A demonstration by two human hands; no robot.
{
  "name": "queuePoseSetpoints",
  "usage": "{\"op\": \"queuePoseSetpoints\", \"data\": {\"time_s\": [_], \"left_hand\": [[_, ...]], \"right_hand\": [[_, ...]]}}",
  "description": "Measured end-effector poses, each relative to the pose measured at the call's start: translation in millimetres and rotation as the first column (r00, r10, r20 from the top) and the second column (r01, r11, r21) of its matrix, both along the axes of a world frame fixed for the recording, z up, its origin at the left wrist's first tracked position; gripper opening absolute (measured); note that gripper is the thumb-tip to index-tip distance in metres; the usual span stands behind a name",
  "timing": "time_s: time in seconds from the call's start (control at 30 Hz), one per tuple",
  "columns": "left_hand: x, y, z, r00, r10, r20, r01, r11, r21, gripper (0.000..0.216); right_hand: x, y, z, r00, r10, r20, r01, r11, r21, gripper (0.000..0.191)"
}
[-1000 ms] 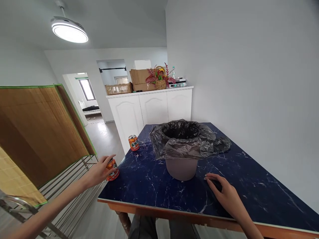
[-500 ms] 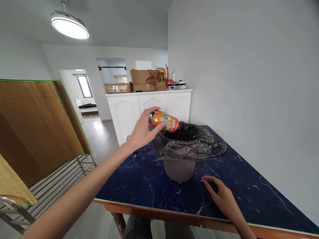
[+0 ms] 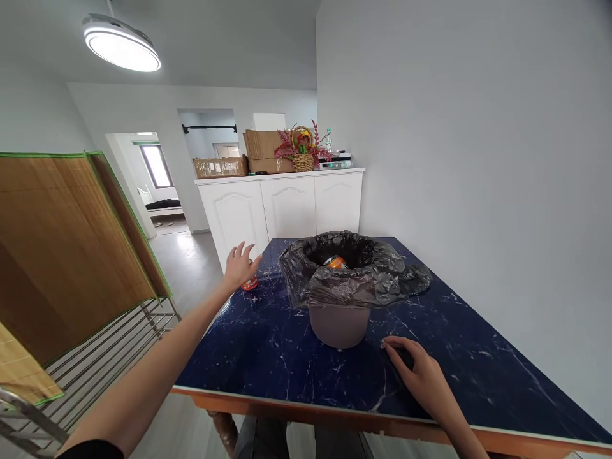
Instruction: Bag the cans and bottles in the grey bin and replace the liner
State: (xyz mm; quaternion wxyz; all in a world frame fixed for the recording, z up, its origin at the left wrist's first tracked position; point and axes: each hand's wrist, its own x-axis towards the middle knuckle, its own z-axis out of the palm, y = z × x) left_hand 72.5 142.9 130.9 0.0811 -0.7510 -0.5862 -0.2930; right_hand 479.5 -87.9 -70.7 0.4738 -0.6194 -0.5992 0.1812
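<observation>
My left hand (image 3: 240, 268) is at the table's far left edge, fingers spread and curved around the back of a red soda can (image 3: 250, 284). It partly hides that can, and I cannot tell whether they touch. An orange soda can (image 3: 336, 262) lies tilted inside a grey bin (image 3: 339, 326), its lower part out of sight. A black plastic bag (image 3: 354, 287) lines the bin and hangs crumpled over its rim. My right hand (image 3: 421, 376) rests on the table to the right of the bin, thumb and fingertips together, with nothing visible in it.
A dark blue marble-patterned table (image 3: 268, 357) carries the bin. Behind it stands a white cabinet (image 3: 287, 210) with cardboard boxes (image 3: 268, 150) and a flower basket (image 3: 303, 159). The grey wall (image 3: 459, 159) borders the right side. A metal rack (image 3: 109, 350) stands at left.
My left hand has let go of the orange soda can, which now lies in the bin. That hand has moved left to the red soda can. My right hand stays put.
</observation>
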Motion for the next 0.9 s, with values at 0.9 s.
{"op": "queuePoseSetpoints", "data": {"time_s": [0.9], "left_hand": [[87.2,-59.9,103.5,0.74,-0.585,0.332,0.571,0.807,0.148,0.057]], "right_hand": [[-2.4,-0.6,5.4,1.0,-0.002,-0.015,0.003,1.0,0.026,0.04]]}}
